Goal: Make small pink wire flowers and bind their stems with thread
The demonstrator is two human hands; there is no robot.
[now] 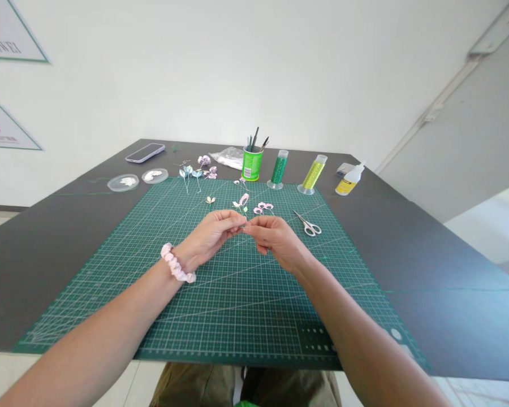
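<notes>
Both hands meet over the green cutting mat [237, 305]. Between finger and thumb, my left hand [214, 234] pinches the thin stem of a small pink wire flower [244, 199] with pale leaves, which rises above the fingertips. My right hand [275, 234] is closed in a pinch at the same stem, its fingertips touching or nearly touching the left ones. Just beyond the hands lie pink petal loops on wires [263, 208] and a small pale-yellow petal piece [211, 200]. White-handled scissors [310, 227] rest to the right.
Farther back are blue and purple wire flowers [197, 170], clear dishes [123, 182] with white pieces, and a phone [145, 152]. A green can [251, 165] of tools, a green thread spool [279, 170], a yellow-green spool [314, 175] and a glue bottle [350, 180] stand along the back.
</notes>
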